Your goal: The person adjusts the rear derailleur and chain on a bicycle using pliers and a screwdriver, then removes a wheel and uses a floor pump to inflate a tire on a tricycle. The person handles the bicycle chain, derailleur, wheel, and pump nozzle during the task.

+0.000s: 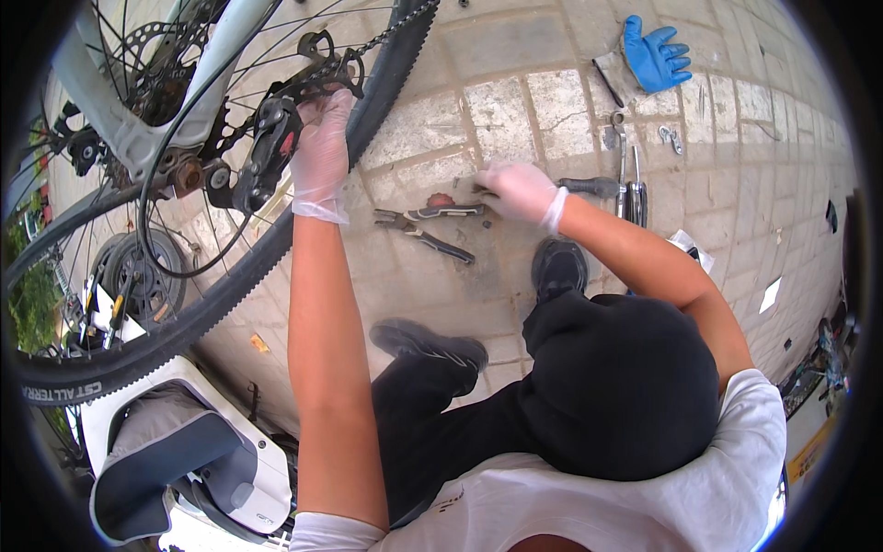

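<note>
While tyre edge [381,109] flanks left hand [322,147] at derailleur [266,152], right hand [521,191] has room.

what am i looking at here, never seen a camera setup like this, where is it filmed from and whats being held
There's no machine arm here, just a person working, filmed by a wide fisheye camera on their head that looks down and bends straight lines near the rim.

The left hand, in a thin see-through glove, is at the black derailleur of a bicycle; its exact grip is partly hidden. The right hand, gloved too, is over the paving; I can't tell whether it holds anything.

On the ground lie pliers, a ring spanner and a blue glove.
</note>
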A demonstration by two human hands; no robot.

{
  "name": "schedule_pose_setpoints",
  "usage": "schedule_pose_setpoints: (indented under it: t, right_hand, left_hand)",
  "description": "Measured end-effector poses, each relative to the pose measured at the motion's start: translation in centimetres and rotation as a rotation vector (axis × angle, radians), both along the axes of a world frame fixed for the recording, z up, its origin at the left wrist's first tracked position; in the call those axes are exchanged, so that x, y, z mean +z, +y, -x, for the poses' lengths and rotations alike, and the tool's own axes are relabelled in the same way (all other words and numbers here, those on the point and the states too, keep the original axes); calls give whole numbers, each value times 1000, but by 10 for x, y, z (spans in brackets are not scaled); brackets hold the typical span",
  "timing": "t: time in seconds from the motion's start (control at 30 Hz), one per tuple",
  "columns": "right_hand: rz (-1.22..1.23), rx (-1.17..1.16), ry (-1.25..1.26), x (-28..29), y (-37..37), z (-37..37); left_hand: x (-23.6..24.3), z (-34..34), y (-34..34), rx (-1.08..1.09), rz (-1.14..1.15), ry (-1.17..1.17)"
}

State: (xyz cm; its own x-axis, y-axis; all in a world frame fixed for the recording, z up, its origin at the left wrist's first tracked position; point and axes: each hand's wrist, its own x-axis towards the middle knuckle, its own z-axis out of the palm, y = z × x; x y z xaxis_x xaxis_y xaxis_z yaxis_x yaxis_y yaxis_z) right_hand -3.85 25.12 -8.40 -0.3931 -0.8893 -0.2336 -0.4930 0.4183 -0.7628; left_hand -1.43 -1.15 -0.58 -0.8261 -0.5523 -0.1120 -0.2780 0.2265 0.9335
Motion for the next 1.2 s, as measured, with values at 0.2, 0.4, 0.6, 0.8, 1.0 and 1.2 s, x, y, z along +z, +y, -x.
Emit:
schedule_pose_setpoints:
  t: [0.2,0.4,0.6,0.8,1.0,1.2]
  right_hand:
    - [142,317,133,-19,-59,0]
    - [-6,448,145,-16,-76,-9]
    - [-15,419,233,-24,-78,-20]
    - [-132,384,274,-24,-87,-33]
    - [-250,402,141,-10,-88,-31]
    - [-209,369,148,-10,-83,-35]
  left_hand:
    - [-2,2,0,16,6,62]
    - [-3,1,0,7,6,78]
    - [-4,0,4,17,-106,120]
    - [0,-3,1,-16,28,-52]
    - [-6,-3,1,-15,-31,0]
    - [-6,-4,3,15,-12,25]
